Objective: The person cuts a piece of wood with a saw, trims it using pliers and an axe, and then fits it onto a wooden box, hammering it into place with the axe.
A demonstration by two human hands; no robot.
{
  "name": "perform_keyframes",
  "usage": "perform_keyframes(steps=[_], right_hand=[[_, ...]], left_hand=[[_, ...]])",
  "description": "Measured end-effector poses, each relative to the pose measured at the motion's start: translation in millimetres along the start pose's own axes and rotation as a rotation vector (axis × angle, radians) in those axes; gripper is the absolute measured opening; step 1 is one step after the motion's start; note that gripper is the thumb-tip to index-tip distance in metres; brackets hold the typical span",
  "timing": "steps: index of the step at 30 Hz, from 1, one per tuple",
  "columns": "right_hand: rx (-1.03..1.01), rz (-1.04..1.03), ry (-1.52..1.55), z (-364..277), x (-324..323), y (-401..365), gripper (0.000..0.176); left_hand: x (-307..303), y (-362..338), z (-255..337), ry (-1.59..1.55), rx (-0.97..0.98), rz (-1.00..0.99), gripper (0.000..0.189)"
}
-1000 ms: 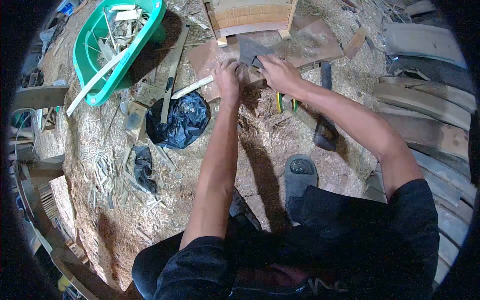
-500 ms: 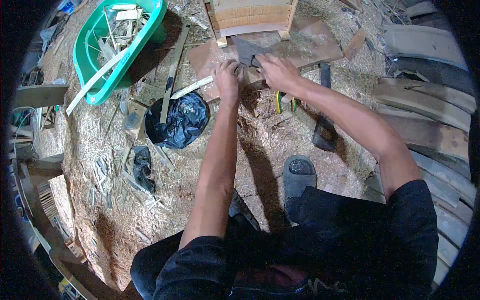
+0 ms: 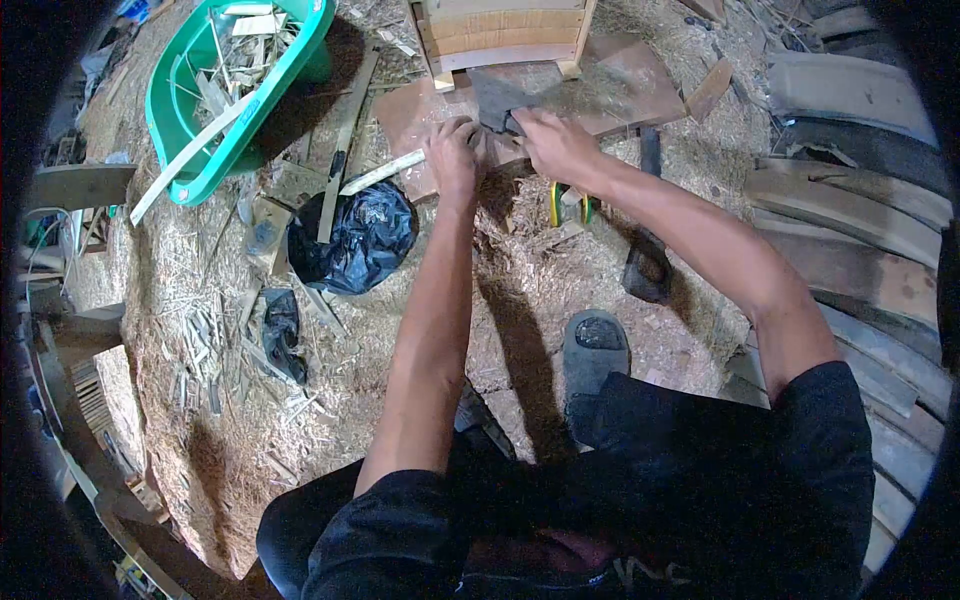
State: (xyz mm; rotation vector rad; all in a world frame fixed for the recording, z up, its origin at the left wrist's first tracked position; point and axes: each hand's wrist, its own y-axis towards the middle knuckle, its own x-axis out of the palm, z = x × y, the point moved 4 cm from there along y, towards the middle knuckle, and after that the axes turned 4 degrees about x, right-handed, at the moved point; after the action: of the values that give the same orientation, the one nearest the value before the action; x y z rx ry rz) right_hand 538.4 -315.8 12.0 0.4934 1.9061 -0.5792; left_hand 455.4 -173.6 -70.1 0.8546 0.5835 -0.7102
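My left hand is closed around the end of a pale wooden strip, which sticks out to the left over a black plastic-lined bucket. Close beside it, my right hand has its fingers curled at the edge of a dark grey flat piece; what that piece is, I cannot tell. Both hands are over the near edge of a brown board on the ground. A curved wooden piece with legs stands on this board, just beyond my hands.
A green tub of wood scraps stands at the upper left. Near my right forearm lie a yellow-and-green ring-shaped object and a dark long-handled tool. Curved planks are stacked along the right. Shavings cover the ground around my sandal.
Both hands keep nearly the same place and grip. The dark grey piece has shifted very slightly between them, and the whole view has moved a little.
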Motion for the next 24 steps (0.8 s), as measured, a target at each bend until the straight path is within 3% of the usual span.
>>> perform_keyframes(steps=[5, 8, 11, 14, 18, 21, 24], right_hand=[[0.018, 0.112, 0.134, -3.9, -3.5, 3.9, 0.038], [0.055, -0.006, -0.062, -2.9, 6.1, -0.2, 0.039], [0.114, -0.094, 0.088, -4.1, -1.4, 7.5, 0.044], [-0.050, 0.212, 0.128, 6.1, 4.1, 5.2, 0.045], [-0.054, 0.044, 0.034, 6.3, 3.1, -1.7, 0.043], [0.066, 0.008, 0.175, 13.7, 6.6, -0.4, 0.039], [-0.093, 0.339, 0.159, 10.8, 3.2, -2.0, 0.032]], left_hand=[[2.0, -0.8, -1.6, 0.004, -0.023, -0.017, 0.016], [3.8, 1.0, -3.5, -0.015, -0.030, -0.015, 0.017], [8.4, 0.5, -7.0, -0.021, -0.008, -0.018, 0.018], [2.5, -2.7, -4.6, -0.045, -0.016, -0.023, 0.018], [-2.2, 1.4, 3.2, -0.031, 0.018, 0.009, 0.016], [-4.1, 4.2, 6.1, -0.039, 0.055, 0.024, 0.016], [-7.1, 0.7, 2.5, -0.189, -0.001, -0.011, 0.017]])
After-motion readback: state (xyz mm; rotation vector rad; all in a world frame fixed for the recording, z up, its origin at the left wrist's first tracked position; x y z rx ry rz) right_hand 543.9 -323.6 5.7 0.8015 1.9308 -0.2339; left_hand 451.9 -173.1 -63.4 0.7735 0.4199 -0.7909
